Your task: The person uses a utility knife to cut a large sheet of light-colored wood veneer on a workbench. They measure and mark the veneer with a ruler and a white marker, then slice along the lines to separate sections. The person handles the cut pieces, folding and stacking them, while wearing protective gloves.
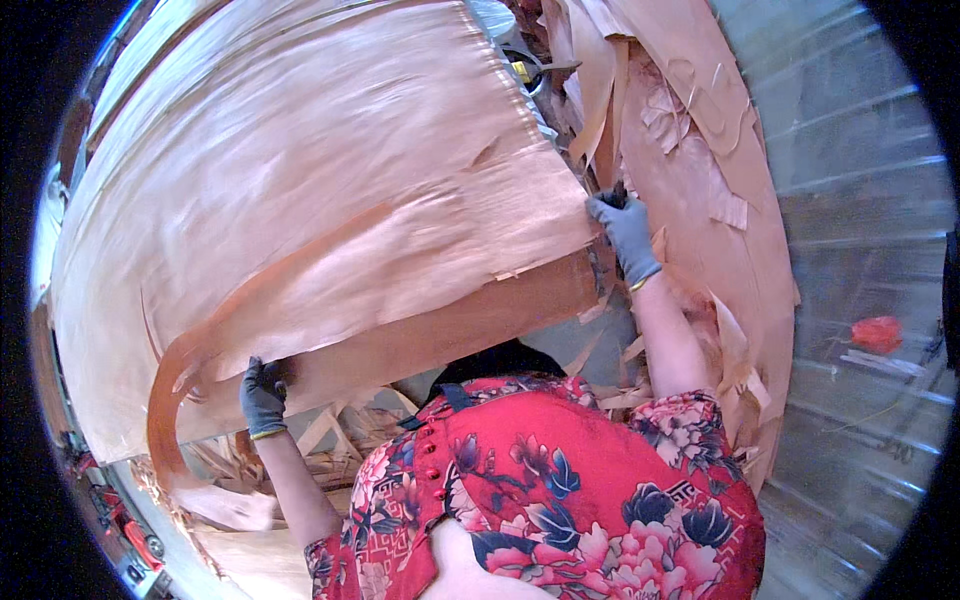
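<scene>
A broad, thin sheet of pale wood veneer (330, 170) lies over a stack and fills the left and middle of the view. My left hand (262, 400), in a grey glove with dark fingers, pinches its near edge at the lower left. At the sheet's near right corner, my right hand (627, 238), gloved alike, has its fingers closed on the edge. Below that edge a darker brown band of the layer beneath (450, 325) shows between my hands. A curved reddish-brown veneer strip (255, 285) lies on the sheet and bends down past its left edge.
Torn veneer scraps (330, 425) lie in front of the stack. More loose veneer (690, 160) is piled along the right side. A dark tool with a yellow part (525, 70) rests beyond the sheet's right edge. A red bundle (877, 334) lies on the grey floor (850, 230).
</scene>
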The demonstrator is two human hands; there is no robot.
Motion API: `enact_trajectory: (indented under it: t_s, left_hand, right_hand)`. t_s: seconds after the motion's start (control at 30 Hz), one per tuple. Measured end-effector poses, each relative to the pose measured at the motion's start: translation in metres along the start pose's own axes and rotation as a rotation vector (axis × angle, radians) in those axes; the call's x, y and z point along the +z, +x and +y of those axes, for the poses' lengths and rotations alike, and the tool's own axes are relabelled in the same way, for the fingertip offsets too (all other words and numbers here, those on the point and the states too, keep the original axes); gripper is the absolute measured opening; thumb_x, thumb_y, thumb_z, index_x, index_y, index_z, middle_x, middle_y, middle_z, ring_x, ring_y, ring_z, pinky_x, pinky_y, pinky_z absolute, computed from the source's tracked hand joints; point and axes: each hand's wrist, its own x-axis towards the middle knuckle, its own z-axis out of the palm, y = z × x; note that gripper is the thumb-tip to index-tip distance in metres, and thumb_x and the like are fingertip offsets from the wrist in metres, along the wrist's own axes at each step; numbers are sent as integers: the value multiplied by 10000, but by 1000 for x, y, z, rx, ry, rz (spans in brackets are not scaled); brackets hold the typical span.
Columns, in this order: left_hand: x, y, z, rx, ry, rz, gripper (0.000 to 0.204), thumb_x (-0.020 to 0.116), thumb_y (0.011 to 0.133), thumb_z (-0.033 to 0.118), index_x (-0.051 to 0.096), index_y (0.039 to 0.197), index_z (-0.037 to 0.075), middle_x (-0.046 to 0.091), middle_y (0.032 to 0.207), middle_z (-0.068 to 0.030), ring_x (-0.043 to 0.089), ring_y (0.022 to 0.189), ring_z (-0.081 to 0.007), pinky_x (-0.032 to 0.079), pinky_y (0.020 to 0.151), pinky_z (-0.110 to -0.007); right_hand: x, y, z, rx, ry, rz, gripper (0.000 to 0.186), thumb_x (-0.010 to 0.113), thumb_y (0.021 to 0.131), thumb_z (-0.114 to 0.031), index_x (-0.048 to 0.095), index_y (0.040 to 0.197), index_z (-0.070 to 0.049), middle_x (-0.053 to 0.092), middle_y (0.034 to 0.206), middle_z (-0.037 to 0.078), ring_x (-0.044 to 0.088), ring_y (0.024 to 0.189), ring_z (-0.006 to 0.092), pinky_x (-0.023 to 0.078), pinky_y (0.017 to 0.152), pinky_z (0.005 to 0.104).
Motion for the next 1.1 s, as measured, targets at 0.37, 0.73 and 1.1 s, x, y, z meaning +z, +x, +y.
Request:
enact_trajectory:
  t_s: [0.37, 0.73, 1.1]
  left_hand:
    - [-119, 46, -14, 215, 200, -105, 256, 482, 885, 230, 590, 1095, 132, 632, 1019, -67, 600, 905, -223, 488, 699, -301]
    - [-45, 10, -21, 69, 115, 264, 109, 558, 846, 272, 610, 827, 179, 621, 654, -6, 576, 524, -133, 398, 389, -226]
    - [-24, -13, -7, 859, 1725, 146, 299, 733, 668, 201, 618, 908, 67, 655, 795, -102, 619, 695, -255, 503, 638, -343]
  right_hand:
    - [15, -26, 34, 1, -147, -133, 204, 687, 728, -221, 636, 777, -30, 643, 661, 81, 615, 624, 175, 473, 610, 320]
    - [-4, -14, 66, 4, -233, -123, 265, 697, 709, -274, 629, 783, -29, 658, 732, 129, 630, 681, 246, 477, 639, 350]
    - [6, -21, -7, -281, -286, -281, 252, 635, 815, -269, 609, 824, -18, 613, 698, 94, 569, 582, 208, 456, 555, 322]
